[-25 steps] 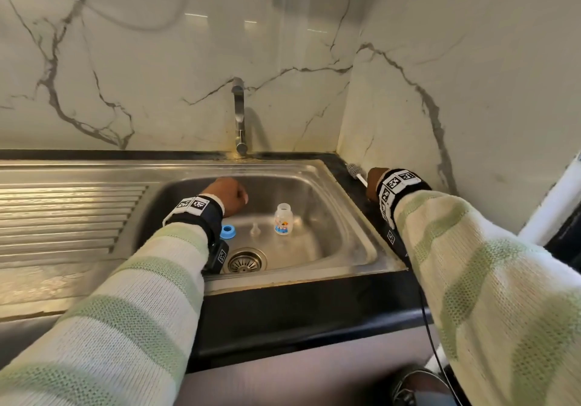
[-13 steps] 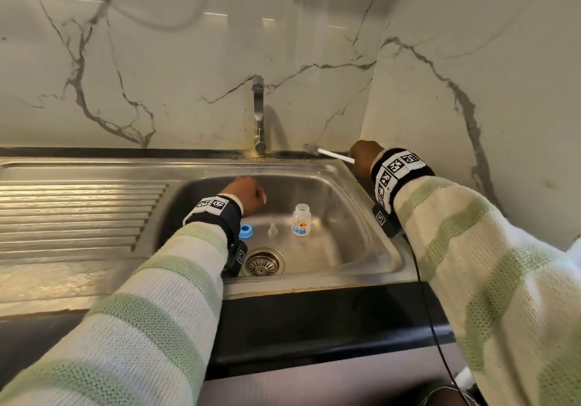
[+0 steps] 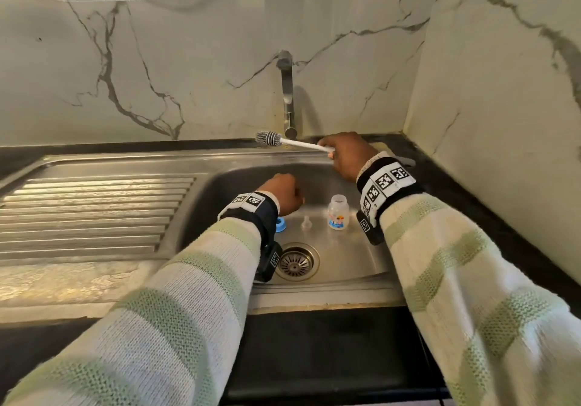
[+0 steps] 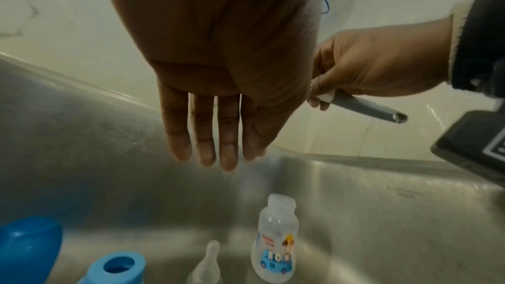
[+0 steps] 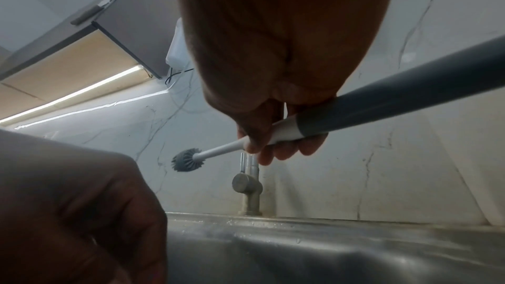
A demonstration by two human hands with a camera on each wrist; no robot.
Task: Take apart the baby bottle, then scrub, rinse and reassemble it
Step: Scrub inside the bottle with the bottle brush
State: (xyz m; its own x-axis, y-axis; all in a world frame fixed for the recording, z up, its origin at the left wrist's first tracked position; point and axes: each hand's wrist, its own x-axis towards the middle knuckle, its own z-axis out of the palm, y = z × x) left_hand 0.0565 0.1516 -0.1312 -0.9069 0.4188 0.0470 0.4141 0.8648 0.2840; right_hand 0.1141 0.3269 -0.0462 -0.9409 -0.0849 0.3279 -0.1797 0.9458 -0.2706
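Fingers [image 5: 284, 150] grip brush [image 5: 188, 160]; bottle [image 4: 276, 243] — seemingly empty.

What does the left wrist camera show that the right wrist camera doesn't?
Only the left wrist view shows the sink floor: the uncapped baby bottle standing upright, the clear nipple, the blue collar ring and the blue cap. Only the right wrist view shows the brush's bristle head, the tap and a wall cabinet. Both show the right hand gripping the bottle brush and the left hand holding nothing.
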